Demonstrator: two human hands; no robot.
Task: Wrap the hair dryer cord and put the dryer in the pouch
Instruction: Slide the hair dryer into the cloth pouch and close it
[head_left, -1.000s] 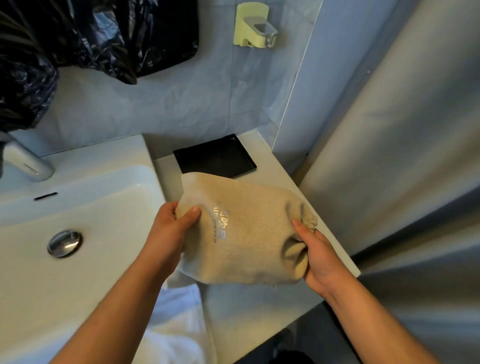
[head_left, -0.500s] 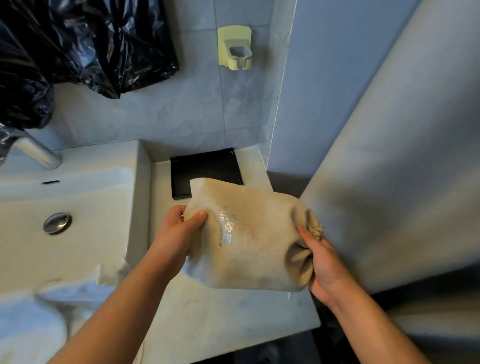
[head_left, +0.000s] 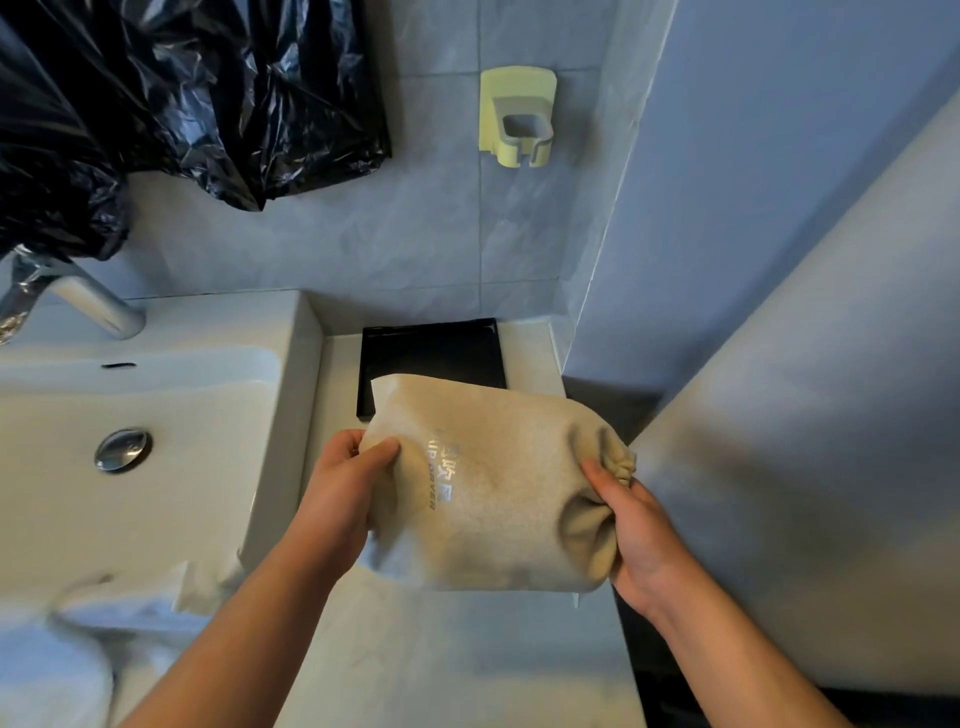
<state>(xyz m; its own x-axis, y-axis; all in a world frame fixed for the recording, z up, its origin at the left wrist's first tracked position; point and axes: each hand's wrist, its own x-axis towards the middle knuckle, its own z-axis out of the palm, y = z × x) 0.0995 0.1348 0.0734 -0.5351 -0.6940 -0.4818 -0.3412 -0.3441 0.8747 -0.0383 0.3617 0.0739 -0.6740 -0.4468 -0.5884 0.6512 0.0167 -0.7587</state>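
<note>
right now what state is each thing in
pouch, bulging, gathered shut at one end, held over the counter
left hand, grips its plain end
right hand, grips its gathered end
tray, flat on the counter, partly behind the pouch
tap, no water running
holder, on the wall, nothing in it

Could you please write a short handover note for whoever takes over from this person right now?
The left hand grips the bottom end of the beige pouch, thumb on top.
The right hand grips the pouch's gathered mouth.
The pouch is held in the air over the counter, in front of the black tray, and bulges as if full.
Done: the dryer and cord are not visible, so they are presumably inside; the mouth looks cinched.
Left: probably only setting the pouch down.
</note>
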